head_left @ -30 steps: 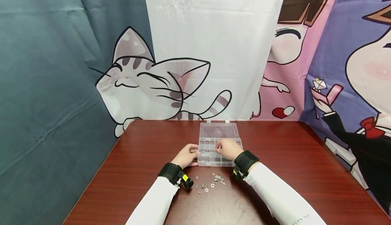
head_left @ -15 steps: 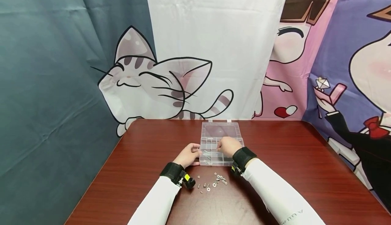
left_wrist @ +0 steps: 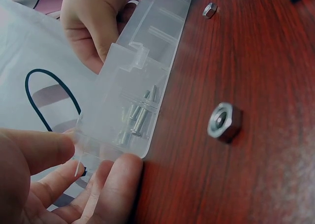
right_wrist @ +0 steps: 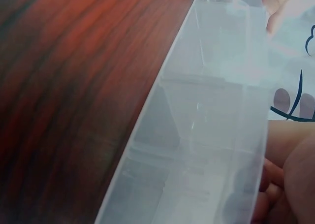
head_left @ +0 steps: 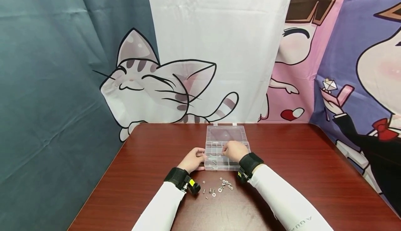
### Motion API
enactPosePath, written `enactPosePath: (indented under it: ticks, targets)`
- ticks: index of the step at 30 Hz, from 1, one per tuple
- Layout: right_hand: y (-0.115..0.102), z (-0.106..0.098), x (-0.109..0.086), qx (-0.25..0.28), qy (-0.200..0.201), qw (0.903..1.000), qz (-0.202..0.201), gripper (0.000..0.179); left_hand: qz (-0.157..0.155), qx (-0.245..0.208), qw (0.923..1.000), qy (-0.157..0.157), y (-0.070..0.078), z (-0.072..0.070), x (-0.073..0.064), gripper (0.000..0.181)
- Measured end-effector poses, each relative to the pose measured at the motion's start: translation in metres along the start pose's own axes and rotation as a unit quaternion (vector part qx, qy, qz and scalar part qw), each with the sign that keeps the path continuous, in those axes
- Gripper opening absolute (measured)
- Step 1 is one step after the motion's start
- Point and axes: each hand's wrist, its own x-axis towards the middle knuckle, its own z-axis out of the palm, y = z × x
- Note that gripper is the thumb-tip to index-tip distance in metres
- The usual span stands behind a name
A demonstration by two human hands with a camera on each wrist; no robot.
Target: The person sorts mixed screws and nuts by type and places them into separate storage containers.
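Clear plastic, the box (head_left: pixel 221 163) lies open on the surface (head_left: pixel 150 147); the left hand (head_left: pixel 190 160), fingers loosely extended, rests against its left end (screws (left_wrist: pixel 140 113) lie inside), the right hand (head_left: pixel 235 150) reaches over it, back uppermost, fingers curled, whether pinching anything I cannot tell.

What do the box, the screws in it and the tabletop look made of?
Box: probably plastic, clear, slightly cloudy; screws show through its wall.
Screws: likely steel, silvery with bright glints.
Tabletop: wood or wood-look laminate, reddish, streaky grain, satin sheen.
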Motion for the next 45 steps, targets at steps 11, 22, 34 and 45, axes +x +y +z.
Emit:
enactPosePath:
  ticks: [11,22,34,45]
  targets:
    - [-0.004,-0.004,-0.015,0.056,0.030,0.9978,-0.018,0.007,0.002,-0.003,1.0000,-0.001,0.002,-0.001,-0.001,0.043]
    - [-0.002,0.002,-0.039,0.002,0.121,0.9899,-0.074,0.007,-0.002,-0.006,1.0000,-0.001,0.000,-0.002,0.001,0.043]
    - [-0.021,-0.003,-0.075,-0.069,0.086,0.9784,-0.175,0.006,0.006,-0.009,0.9999,0.000,-0.002,0.000,0.002,0.043]
    - [-0.024,0.001,-0.089,-0.060,-0.008,0.9768,-0.205,0.012,0.006,-0.004,1.0000,0.004,-0.001,0.001,0.003,0.042]
